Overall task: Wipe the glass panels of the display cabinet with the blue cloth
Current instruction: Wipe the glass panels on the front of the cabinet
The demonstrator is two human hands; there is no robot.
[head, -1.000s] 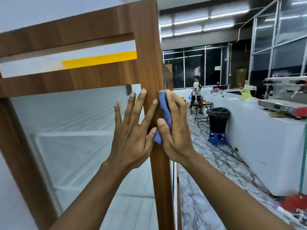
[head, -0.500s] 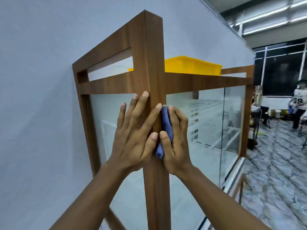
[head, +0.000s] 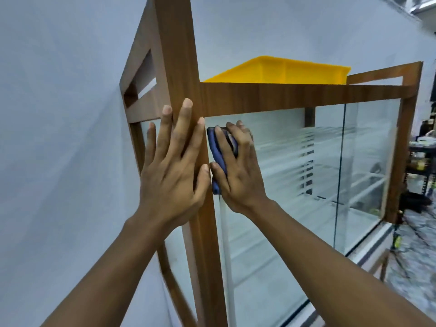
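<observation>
Head view: a person's left hand (head: 172, 166) lies flat, fingers spread, on the wood-grain corner post (head: 179, 67); just right of the post, the right hand (head: 238, 171) grips a folded blue cloth (head: 218, 152) against smooth, reflective glass (head: 295, 185). Firm, overlapping strokes away from the post should avoid streaks.

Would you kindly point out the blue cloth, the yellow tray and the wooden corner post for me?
blue cloth (head: 213, 147), head view: its uncovered left edge.
yellow tray (head: 283, 72), head view: its long side wall.
wooden corner post (head: 179, 67), head view: its upper face.
</observation>
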